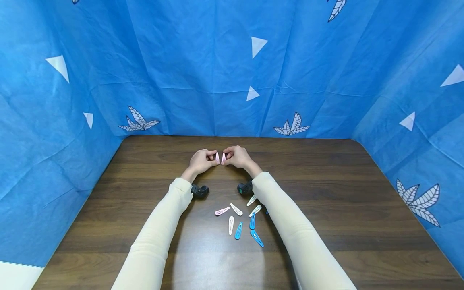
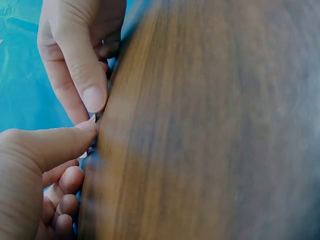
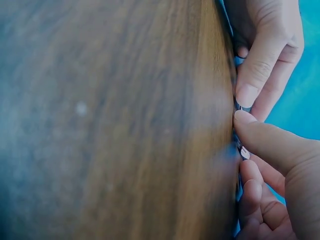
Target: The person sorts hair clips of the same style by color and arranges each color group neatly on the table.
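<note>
Pinching seemingly 1 pink clip (image 1: 217, 157) each, left hand (image 1: 201, 160) faces right hand (image 1: 237, 156).

Room over the tabletop (image 1: 362, 209) outside both sleeves (image 1: 156, 237), scattered hair clips (image 1: 238, 231) between them

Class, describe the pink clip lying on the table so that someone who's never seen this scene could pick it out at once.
On the brown wooden table, look between the two cream sleeves, where loose hair clips lie scattered. The pink clip is furthest left of these in the head view; its neighbours there are whitish or blue.
</note>
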Tool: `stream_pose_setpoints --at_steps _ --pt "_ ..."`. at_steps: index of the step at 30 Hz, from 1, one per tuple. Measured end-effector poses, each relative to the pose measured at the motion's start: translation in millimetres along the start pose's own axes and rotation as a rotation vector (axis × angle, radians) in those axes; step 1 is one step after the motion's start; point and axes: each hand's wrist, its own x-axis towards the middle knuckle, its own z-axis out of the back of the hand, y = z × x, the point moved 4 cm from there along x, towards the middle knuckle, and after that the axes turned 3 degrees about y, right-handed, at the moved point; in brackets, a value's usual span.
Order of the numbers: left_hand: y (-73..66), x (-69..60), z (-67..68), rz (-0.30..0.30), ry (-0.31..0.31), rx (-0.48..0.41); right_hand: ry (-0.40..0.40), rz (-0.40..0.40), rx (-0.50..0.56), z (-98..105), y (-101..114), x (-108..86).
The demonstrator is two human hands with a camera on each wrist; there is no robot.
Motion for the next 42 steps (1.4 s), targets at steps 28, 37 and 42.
stream_pose_setpoints --at_steps 28,37,42 --pt "3.6 -6.6 1.0 -0.111 -0.166 -0.123 0.059 0.054 -0.015 27 14 -29.5" --pt "2.9 -5.3 -0.6 -0.080 -0.128 -0.060 -0.005 0.231 -0.029 36 41 -101.1" --pt "3.9 -6.1 -3.3 -0.066 -0.113 -0.039 -0.022 0.323 -0.056 24 49 -142.2"
